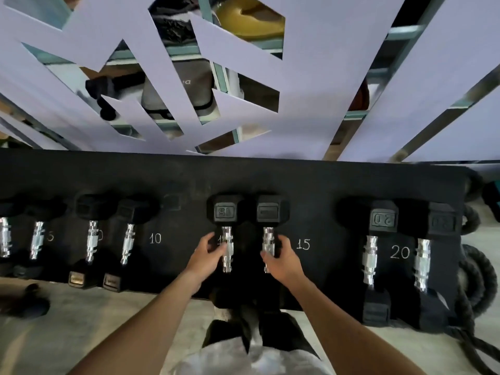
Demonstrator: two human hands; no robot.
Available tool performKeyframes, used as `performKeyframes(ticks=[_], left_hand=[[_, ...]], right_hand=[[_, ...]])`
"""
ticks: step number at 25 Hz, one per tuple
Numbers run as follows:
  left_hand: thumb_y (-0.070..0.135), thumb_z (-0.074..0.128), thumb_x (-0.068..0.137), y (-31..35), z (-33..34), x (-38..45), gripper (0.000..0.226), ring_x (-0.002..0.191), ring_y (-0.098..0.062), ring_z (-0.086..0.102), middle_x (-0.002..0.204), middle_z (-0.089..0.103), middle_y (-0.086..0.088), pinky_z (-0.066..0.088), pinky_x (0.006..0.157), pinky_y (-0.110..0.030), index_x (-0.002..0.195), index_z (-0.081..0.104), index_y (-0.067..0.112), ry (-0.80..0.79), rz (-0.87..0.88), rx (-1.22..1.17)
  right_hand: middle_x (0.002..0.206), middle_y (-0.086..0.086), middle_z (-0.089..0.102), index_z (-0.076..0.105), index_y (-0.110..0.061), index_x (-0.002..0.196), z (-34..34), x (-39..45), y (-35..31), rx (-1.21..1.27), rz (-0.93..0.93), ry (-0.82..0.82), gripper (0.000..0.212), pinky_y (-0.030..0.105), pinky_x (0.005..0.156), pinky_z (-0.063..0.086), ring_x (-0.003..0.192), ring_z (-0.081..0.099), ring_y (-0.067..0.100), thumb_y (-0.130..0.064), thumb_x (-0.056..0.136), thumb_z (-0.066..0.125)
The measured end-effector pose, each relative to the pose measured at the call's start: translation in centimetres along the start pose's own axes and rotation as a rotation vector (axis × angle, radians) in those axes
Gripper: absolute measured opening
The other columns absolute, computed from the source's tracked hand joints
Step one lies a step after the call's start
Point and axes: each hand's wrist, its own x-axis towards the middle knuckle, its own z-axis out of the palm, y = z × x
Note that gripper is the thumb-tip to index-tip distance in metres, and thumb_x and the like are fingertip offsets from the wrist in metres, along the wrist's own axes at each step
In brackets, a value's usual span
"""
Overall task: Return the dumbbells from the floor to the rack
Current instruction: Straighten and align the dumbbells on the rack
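On the black rack (243, 174), two dumbbells lie side by side in the middle section, beside the chalked number 15 (303, 244). The left hand (207, 253) is at the chrome handle of the left dumbbell (226, 212), with the fingers (216, 250) curled loosely against the handle and not fully wrapped around it. The right hand (284, 259) grips the handle of the right dumbbell (270, 212), with the fingers closed around the chrome. Both dumbbells rest on the rack, handles pointing toward the person. Further pairs lie in the sections marked 10 (155, 238) and 20 (400, 252). A thick black rope (476, 269) is coiled on the floor (81, 320) near the right end of the rack.
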Motion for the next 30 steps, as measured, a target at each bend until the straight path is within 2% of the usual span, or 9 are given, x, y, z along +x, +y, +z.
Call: performKeyframes(ticks=[4,8,10,17,20,22,26,28,30], left_hand=[[0.054,0.056,0.095,1.8,0.8,3.5,0.047,0.121,-0.015,0.057,0.133,0.06,0.009,0.046,0.105,-0.043,0.139,0.047,0.036,-0.135,-0.055,0.007],[0.052,0.05,0.099,1.9,2.1,4.1,0.027,0.095,-0.016,0.071,0.113,0.07,0.006,0.058,0.068,-0.035,0.124,0.051,0.041,-0.142,-0.107,-0.086],[0.052,0.049,0.099,1.8,2.4,3.9,0.025,0.091,-0.016,0.072,0.11,0.071,0.005,0.057,0.062,-0.033,0.121,0.052,0.043,-0.135,-0.091,-0.088],[0.052,0.049,0.098,2.0,3.2,4.3,0.035,0.114,-0.023,0.064,0.122,0.065,0.004,0.053,0.098,-0.054,0.131,0.046,0.044,-0.216,-0.051,-0.025],[0.054,0.048,0.098,2.0,2.6,4.7,0.038,0.114,-0.019,0.063,0.122,0.064,0.008,0.051,0.101,-0.053,0.135,0.043,0.046,-0.27,-0.059,0.017],[0.052,0.044,0.1,2.1,2.6,4.6,0.046,0.117,-0.016,0.057,0.126,0.059,0.011,0.044,0.107,-0.043,0.144,0.032,0.047,-0.281,-0.052,0.071],[0.048,0.038,0.103,3.0,2.8,4.7,0.053,0.104,-0.017,0.059,0.112,0.06,0.008,0.048,0.097,-0.04,0.151,0.016,0.039,-0.262,-0.082,0.14],[0.048,0.035,0.104,3.5,2.8,4.6,0.061,0.102,-0.018,0.055,0.118,0.056,0.003,0.046,0.091,-0.039,0.155,0.004,0.037,-0.269,-0.1,0.168],[0.049,0.033,0.104,3.7,2.8,4.5,0.065,0.111,-0.021,0.053,0.129,0.053,-0.001,0.043,0.098,-0.039,0.157,-0.002,0.033,-0.274,-0.093,0.206]], right_hand=[[0.102,-0.007,0.067,0.051,-0.025,0.124,1.5,3.2,-1.4,0.256,0.093,-0.038,0.034,0.039,0.097,0.053,0.105,0.067,0.021,-0.038,0.094,0.06],[0.112,0.0,0.066,0.05,-0.021,0.123,1.9,4.2,-1.2,0.323,0.11,-0.083,0.032,0.046,0.102,0.051,0.109,0.065,0.022,-0.04,0.099,0.054],[0.116,0.001,0.064,0.047,-0.022,0.128,1.8,4.0,-0.8,0.305,0.125,-0.085,0.035,0.047,0.103,0.05,0.112,0.063,0.024,-0.041,0.1,0.052],[0.101,-0.006,0.063,0.046,-0.026,0.128,1.9,4.3,-0.1,0.307,0.145,0.037,0.03,0.042,0.1,0.051,0.1,0.063,0.02,-0.034,0.1,0.052],[0.097,-0.007,0.064,0.045,-0.029,0.124,2.4,4.5,-0.2,0.3,0.148,0.077,0.026,0.042,0.096,0.051,0.097,0.064,0.021,-0.034,0.099,0.053],[0.092,-0.01,0.066,0.049,-0.029,0.114,3.3,4.1,-0.2,0.283,0.156,0.165,0.022,0.036,0.085,0.05,0.093,0.066,0.019,-0.037,0.096,0.058],[0.076,-0.01,0.064,0.057,-0.024,0.082,4.4,4.5,-1.4,0.286,0.264,0.386,0.028,0.028,0.073,0.043,0.072,0.061,0.012,-0.05,0.086,0.068],[0.073,-0.005,0.064,0.06,-0.021,0.076,3.9,5.3,-1.9,0.285,0.344,0.36,0.031,0.029,0.068,0.047,0.065,0.06,0.011,-0.05,0.083,0.069],[0.075,0.002,0.068,0.063,-0.017,0.078,3.5,5.6,-2.2,0.332,0.39,0.316,0.024,0.031,0.062,0.052,0.065,0.065,0.019,-0.041,0.079,0.067]])
